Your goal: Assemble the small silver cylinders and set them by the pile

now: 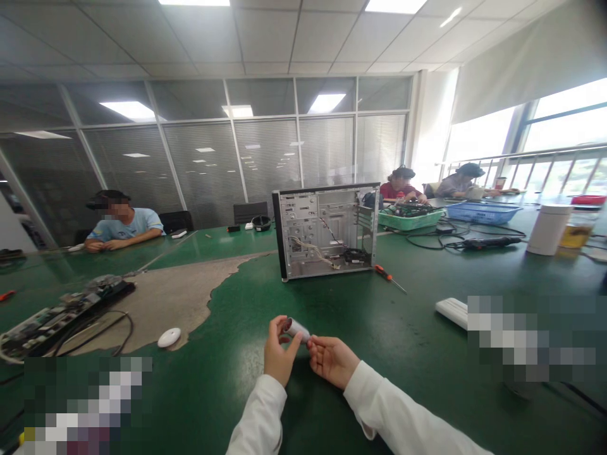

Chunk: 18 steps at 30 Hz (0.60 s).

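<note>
The left hand (pixel 279 351) had hold of a small grey cylinder (pixel 298 330), its thumb and forefinger parted by about the cylinder's thickness and curved around it. The cylinder was tilted just above the desk (pixel 246 322), toward the near edge, its dark, hollow-looking end pointing up and left. The right hand (pixel 336 361) met its lower end, thumb and forefinger drawn together and the other fingers curled; I could not tell whether they gripped it or only touched it.

Beyond the hands, nearer the desk's far edge, an open-sided computer case (pixel 300 208) stood upright, with loose cables (pixel 313 251) inside. An orange-handled screwdriver (pixel 384 273) lay just beside its right lower corner. Toward the desk's left edge lay a long assembly of circuit boards (pixel 66 314), with a white round disc (pixel 169 337) nearer the hands. Toward the right edge were a green basket (pixel 396 221), a blue basket (pixel 481 216) and a white canister (pixel 549 229). A co-worker in a light blue shirt (pixel 142 221) sat at the far left, arms on the desk; two other people sat at the far right.
</note>
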Available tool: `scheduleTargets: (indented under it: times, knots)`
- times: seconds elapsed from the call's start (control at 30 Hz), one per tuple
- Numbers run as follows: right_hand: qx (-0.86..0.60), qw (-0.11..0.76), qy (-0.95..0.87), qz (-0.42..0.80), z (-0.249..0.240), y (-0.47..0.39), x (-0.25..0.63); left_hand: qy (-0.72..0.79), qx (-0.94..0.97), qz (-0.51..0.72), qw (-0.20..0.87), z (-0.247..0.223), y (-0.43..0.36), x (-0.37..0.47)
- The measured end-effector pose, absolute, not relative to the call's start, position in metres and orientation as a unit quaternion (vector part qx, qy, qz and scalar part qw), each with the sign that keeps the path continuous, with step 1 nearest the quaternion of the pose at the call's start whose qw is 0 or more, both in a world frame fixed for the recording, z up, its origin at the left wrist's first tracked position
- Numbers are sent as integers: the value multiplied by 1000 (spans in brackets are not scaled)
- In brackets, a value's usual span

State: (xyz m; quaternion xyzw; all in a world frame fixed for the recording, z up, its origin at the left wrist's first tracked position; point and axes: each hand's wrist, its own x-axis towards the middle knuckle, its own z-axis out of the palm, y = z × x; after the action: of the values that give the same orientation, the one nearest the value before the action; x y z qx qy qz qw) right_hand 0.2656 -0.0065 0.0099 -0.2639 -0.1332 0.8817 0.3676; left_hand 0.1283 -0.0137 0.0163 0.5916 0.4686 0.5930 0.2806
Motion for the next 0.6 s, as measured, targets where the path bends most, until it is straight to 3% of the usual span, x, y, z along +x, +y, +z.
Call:
scheduleTargets:
  times: [0.6]
  knots:
    - [-296, 500, -244, 777, 15, -17, 261, 555, 501, 598, 289, 18, -16, 133]
